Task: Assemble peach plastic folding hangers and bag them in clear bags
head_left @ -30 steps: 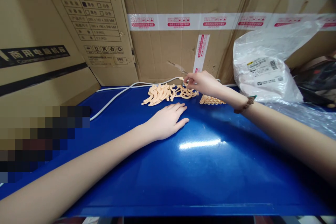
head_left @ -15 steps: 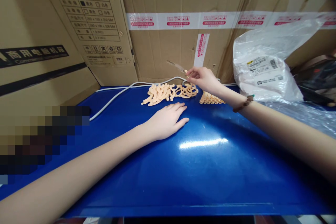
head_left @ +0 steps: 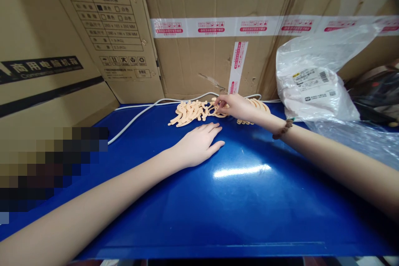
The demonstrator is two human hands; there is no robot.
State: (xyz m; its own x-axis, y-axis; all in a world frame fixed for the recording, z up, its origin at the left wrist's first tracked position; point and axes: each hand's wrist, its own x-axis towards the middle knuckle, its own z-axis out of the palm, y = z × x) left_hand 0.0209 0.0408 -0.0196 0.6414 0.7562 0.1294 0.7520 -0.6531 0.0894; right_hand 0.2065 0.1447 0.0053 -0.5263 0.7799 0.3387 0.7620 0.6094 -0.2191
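Note:
My left hand (head_left: 199,144) lies palm down on the blue table with its fingers stretched out, holding nothing. Just beyond its fingertips is a heap of curved beige pieces (head_left: 188,113), thin and hook-like, with knobbed ends. My right hand (head_left: 233,106) is over the right part of this heap, its fingers bent together. Beige pieces show right at the fingertips, but whether one is pinched there is unclear. Partly hidden behind the right hand and wrist, a row of similar beige pieces (head_left: 261,105) lies side by side.
Cardboard boxes (head_left: 193,62) stand along the back and left of the blue table (head_left: 187,216). A white cable (head_left: 131,124) runs behind the heap. At the right are a white plastic bag (head_left: 314,87) with a label and clear plastic wrap (head_left: 358,137).
My right hand has come down from above the heap to its surface; earlier it held a small beige piece in the air. My left hand has stayed in place.

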